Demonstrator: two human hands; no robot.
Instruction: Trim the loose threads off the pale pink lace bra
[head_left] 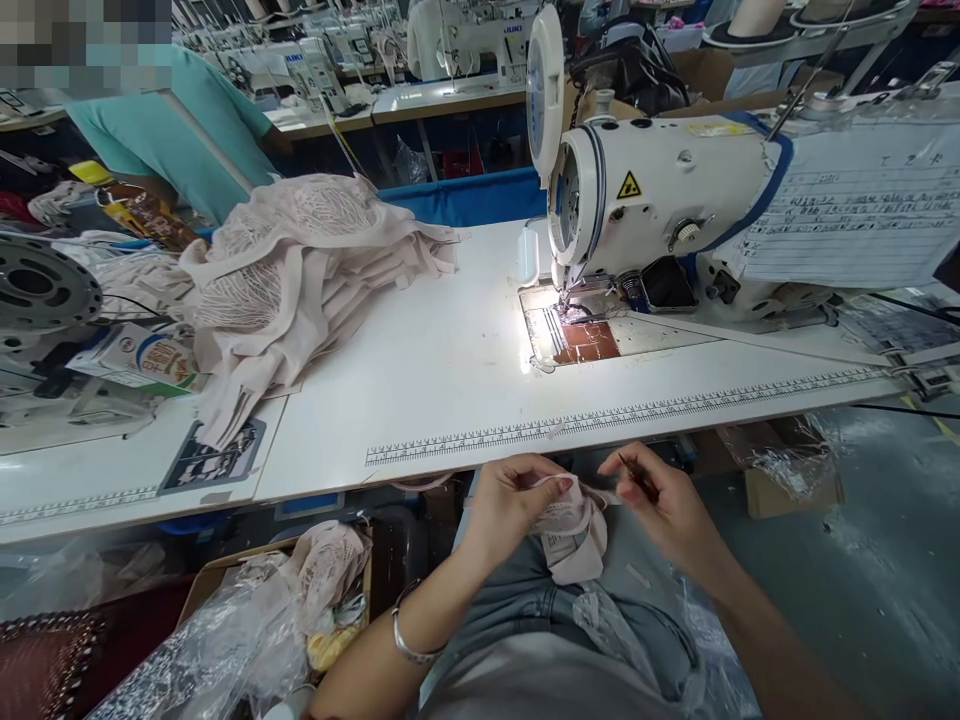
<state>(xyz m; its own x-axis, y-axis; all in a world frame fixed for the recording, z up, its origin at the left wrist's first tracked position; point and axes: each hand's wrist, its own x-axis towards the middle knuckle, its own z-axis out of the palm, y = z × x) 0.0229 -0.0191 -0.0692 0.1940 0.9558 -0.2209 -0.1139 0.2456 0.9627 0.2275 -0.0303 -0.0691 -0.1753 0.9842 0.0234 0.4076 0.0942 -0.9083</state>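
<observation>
Over my lap, just below the table's front edge, my left hand (517, 505) pinches a pale pink lace garment (574, 540) between thumb and fingers. The cloth hangs down in folds from that grip. To its right, my right hand (664, 500) is closed around a small dark tool (640, 478), perhaps thread snips; the fingers cover most of it. A narrow end of the cloth reaches toward the right fingers, and I cannot tell whether they touch it. On the table at left lies a heap of similar pale pink lace garments (300, 260).
A white sewing machine (652, 190) with a lit needle area stands on the white table (442, 350). A printed ruler strip (600, 415) runs along the front edge. Lower left is a box (202, 580) with plastic and lace cloth. A person (180, 130) in teal is behind.
</observation>
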